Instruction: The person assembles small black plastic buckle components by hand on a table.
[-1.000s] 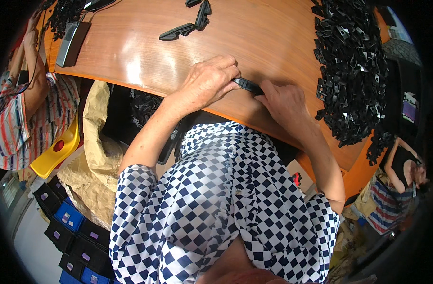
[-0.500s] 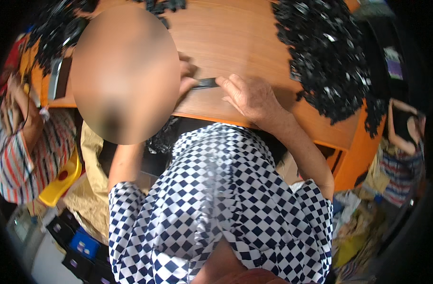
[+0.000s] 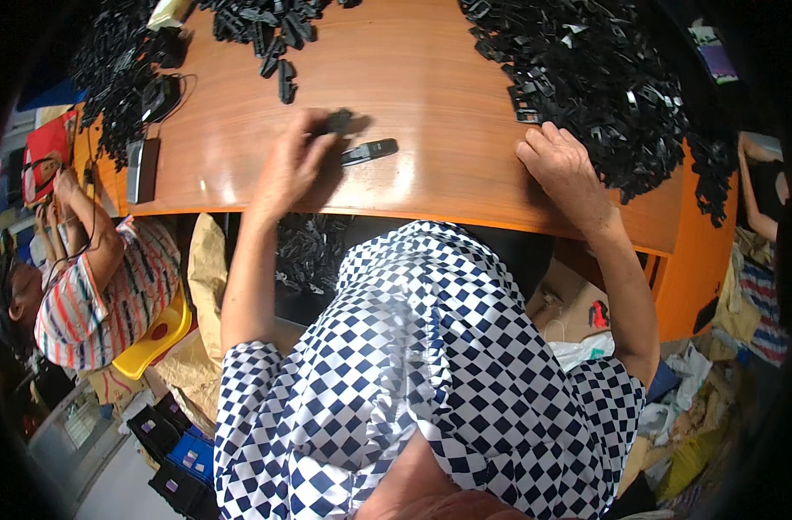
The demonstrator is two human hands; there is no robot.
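Right hand [image 3: 562, 169] has shifted off clip [image 3: 372, 152] toward pile [image 3: 600, 104], loosely curled; can't tell if holding anything. Left hand [image 3: 290, 165] pinches blurred part [image 3: 339, 120]; steady grip suits.

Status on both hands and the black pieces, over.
Left hand: holding blurred black part. Right hand: beside black pile, grip unclear. Long black piece: on table, between hands.

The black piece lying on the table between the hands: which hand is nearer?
Left: the left hand is just left of the black piece; the right hand is much farther off, to its right.
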